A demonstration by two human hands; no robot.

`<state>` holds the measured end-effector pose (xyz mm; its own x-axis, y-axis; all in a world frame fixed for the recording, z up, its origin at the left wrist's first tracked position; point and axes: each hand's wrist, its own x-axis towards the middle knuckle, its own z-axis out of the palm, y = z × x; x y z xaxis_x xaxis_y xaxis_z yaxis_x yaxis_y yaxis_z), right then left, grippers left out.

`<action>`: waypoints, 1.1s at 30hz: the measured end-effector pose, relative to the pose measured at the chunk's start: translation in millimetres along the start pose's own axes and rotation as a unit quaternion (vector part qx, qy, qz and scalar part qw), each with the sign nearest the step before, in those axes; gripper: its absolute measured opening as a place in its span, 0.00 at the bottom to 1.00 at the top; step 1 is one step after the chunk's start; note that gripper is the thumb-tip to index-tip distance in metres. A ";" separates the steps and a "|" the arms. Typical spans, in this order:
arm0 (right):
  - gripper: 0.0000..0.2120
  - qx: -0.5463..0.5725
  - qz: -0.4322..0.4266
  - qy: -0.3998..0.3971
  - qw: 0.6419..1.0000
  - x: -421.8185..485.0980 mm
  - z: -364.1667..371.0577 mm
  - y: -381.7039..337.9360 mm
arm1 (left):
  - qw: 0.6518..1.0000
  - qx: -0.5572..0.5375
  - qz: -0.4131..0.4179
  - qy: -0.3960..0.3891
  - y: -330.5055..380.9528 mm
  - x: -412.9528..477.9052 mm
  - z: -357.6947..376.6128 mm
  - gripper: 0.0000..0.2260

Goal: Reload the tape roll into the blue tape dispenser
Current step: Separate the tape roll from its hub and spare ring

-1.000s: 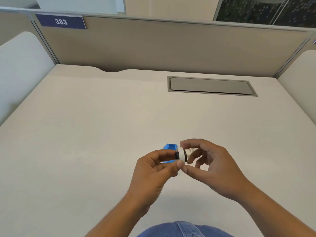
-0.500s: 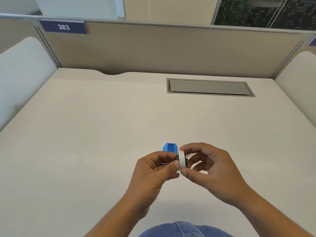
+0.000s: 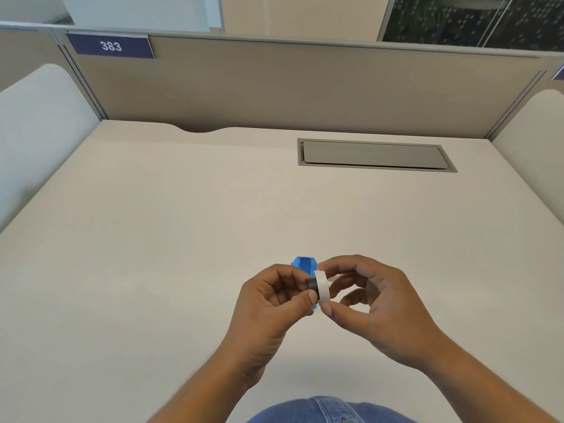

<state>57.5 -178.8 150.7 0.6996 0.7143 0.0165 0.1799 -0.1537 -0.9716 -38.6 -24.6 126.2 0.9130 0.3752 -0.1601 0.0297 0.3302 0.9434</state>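
My right hand (image 3: pixel 370 303) pinches a white tape roll (image 3: pixel 323 290) between forefinger and thumb, above the desk. A black hub (image 3: pixel 312 283) sticks out of the roll's left side, and the fingertips of my left hand (image 3: pixel 270 309) grip it. The blue tape dispenser (image 3: pixel 303 265) shows just beyond and below both hands. Most of it is hidden by my fingers. I cannot tell whether it rests on the desk or touches my left hand.
The beige desk (image 3: pixel 171 239) has a grey cable hatch (image 3: pixel 374 154) set in at the back right. Partition walls (image 3: pixel 274 90) close the back and both sides. My blue jeans (image 3: pixel 323 412) show at the bottom edge.
The black hub showed on the roll's right side before; now it sticks out on the left, under my left fingertips. Both hands stayed nearly in place.
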 end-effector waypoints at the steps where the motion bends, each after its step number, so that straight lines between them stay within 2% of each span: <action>1: 0.17 0.001 0.001 -0.001 1.000 1.1 -0.2 0.3 | 1.000 0.003 0.001 0.001 -0.1 1.3 -0.3 0.06; 11: 0.18 0.016 0.016 -0.012 1.000 13.5 -2.9 8.0 | 0.999 0.043 -0.004 0.002 1.1 15.7 0.7 0.07; 16: 0.22 0.013 0.002 -0.030 0.999 17.9 -1.9 10.4 | 0.999 0.024 -0.018 -0.014 3.4 23.5 0.0 0.16; 18: 0.23 -0.003 0.000 -0.022 1.000 19.3 -1.4 10.6 | 0.999 0.024 -0.021 -0.016 4.5 26.3 1.3 0.14; 23: 0.17 -0.024 0.018 0.048 0.998 24.7 -3.6 9.5 | 0.999 0.045 -0.024 -0.004 7.6 28.4 2.7 0.09; 28: 0.17 0.036 0.044 0.034 0.998 24.1 -5.4 7.6 | 0.997 0.068 -0.021 -0.017 10.8 24.7 1.9 0.11; 33: 0.15 0.085 0.055 0.001 0.995 25.4 -7.7 4.6 | 0.999 0.034 -0.028 -0.016 14.8 21.5 5.1 0.09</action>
<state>81.4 -166.6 148.4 0.7105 0.6978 -0.0910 -0.0173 -0.1119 -0.9936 -16.4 -16.1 138.2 0.9219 0.3292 -0.2041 0.1069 0.2904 0.9509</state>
